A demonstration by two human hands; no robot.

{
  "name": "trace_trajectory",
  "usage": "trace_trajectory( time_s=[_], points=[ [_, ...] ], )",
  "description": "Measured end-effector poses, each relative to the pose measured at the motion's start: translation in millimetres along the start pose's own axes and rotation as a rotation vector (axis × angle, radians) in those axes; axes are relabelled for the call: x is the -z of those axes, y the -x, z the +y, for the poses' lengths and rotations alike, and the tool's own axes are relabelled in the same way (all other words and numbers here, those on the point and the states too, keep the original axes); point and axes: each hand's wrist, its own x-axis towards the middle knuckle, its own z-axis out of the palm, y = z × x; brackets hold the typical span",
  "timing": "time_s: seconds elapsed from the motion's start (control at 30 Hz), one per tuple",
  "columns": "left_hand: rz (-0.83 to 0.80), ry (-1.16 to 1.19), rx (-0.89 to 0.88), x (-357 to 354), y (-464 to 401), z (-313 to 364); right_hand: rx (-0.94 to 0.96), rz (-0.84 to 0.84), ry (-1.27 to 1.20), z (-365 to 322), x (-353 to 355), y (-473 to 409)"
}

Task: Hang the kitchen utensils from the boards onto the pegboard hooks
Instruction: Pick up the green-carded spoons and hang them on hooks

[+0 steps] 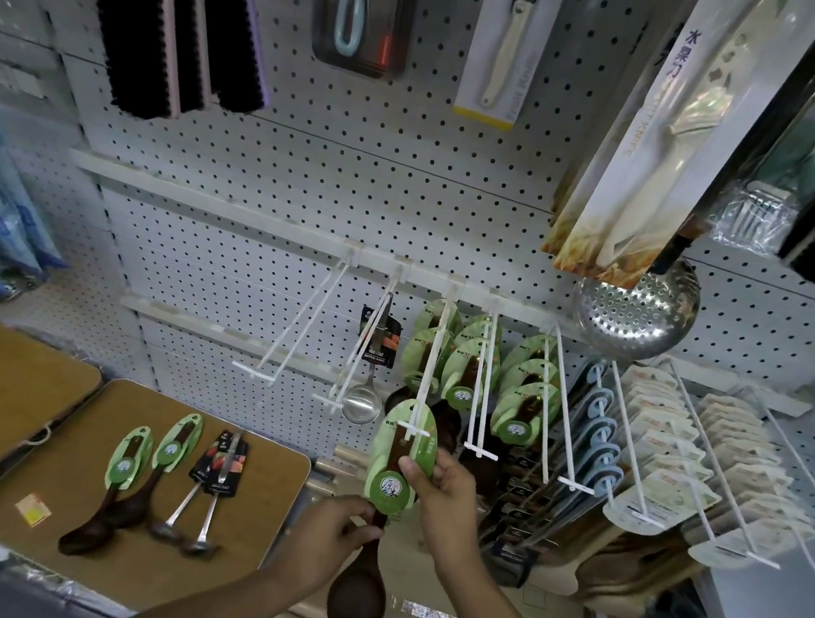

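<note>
Wooden spoon [370,553] held upright, bowl down — neck pinched by left hand [333,524], green card [401,456] gripped by right hand [444,490]; card hole met at hook [423,388] tip — hook runs up and away.

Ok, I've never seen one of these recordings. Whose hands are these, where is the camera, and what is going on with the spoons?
There is no machine here. A person wears a wide-angle camera on the head, so you look forward and down at their own two hands.

The right hand pinches the green card of a dark wooden spoon, while the left hand grips its handle below the card. The top of the card is at the tip of a white hook on the pegboard, where similar green-carded spoons already hang.

On the brown board at lower left lie two more green-carded wooden spoons and two metal ladles with dark cards, not yet hung. The hook to the left holds one metal ladle.
</note>
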Motion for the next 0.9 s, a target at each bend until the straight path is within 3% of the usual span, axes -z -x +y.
trace_trajectory(
  time_s=[0.3,0.53,0.73,0.9],
  points=[
    [0.01,-0.09,-0.018,11.9,-39.9,9.1,-0.052,0.137,0.065,-5.9,-4.6,-37.3],
    [-0.001,-0.132,-0.018,19.2,-57.2,17.6,-0.112,0.121,0.061,23.3,3.2,-67.8],
    [0.157,-0.157,0.011,22.9,-57.4,19.5,-0.12,0.124,0.047,-2.5,-5.8,-61.9],
    [0.177,-0.235,-0.08,54.5,-43.4,7.8,-0.123,0.149,0.286,21.3,-3.3,-44.4]
  ],
)
